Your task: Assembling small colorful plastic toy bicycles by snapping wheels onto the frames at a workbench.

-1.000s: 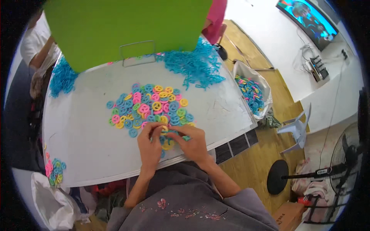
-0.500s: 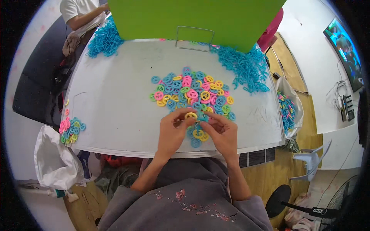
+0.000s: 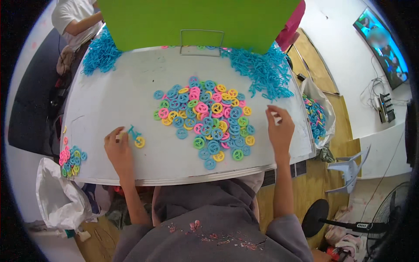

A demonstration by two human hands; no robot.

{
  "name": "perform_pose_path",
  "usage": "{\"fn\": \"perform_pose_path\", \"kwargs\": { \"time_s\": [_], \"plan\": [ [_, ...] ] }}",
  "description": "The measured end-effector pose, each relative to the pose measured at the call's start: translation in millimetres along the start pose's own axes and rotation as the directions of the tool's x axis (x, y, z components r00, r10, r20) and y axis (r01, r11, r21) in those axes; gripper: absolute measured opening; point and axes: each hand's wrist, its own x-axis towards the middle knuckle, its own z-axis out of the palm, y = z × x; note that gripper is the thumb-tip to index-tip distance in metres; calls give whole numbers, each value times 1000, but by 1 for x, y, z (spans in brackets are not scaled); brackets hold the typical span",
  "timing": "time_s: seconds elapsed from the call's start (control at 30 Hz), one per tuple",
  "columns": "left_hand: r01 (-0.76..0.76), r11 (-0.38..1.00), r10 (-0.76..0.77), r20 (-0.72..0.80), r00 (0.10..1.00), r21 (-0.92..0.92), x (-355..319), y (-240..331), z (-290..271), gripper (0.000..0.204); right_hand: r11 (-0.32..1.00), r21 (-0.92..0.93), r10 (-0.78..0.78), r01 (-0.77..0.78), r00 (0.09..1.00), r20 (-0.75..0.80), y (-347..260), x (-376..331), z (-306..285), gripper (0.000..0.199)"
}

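My left hand (image 3: 118, 150) is over the left part of the table, thumb and fingers pinched together. At its fingertips is a yellow spoked wheel (image 3: 139, 142) with a thin branched teal plastic piece (image 3: 134, 131) beside it. My right hand (image 3: 281, 131) is raised near the right edge, fingers curled but apart from the thumb, and I see nothing between them. Between my hands spreads a pile of small plastic wheels (image 3: 214, 122) in blue, pink, yellow and green. Beyond my right hand lies a heap of teal stick pieces (image 3: 262, 72).
A green board (image 3: 192, 22) with a wire stand (image 3: 201, 43) rises at the far side. Another teal heap (image 3: 101, 54) is at the far left. Several wheels (image 3: 72, 161) lie by the left edge. White sacks (image 3: 59, 192) hang at both sides. A co-worker's arm (image 3: 85, 24) shows behind.
My hands have parted from over the pile. The left moved left with the yellow wheel and teal piece; the right moved right and farther out. The view has shifted slightly.
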Motion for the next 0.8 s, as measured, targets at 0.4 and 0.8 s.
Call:
{"fn": "perform_pose_path", "kwargs": {
  "time_s": [0.4, 0.8],
  "plan": [
    [-298, 938, 281, -115, 953, -178, -41, 89, 39, 17, 998, 39, 44, -51, 985, 164, 26, 36, 49, 23],
    [172, 608, 225, 376, 899, -775, -60, 162, 96, 35, -60, 750, 255, -658, 717, 649, -42, -20, -11, 25]
  ]
}}
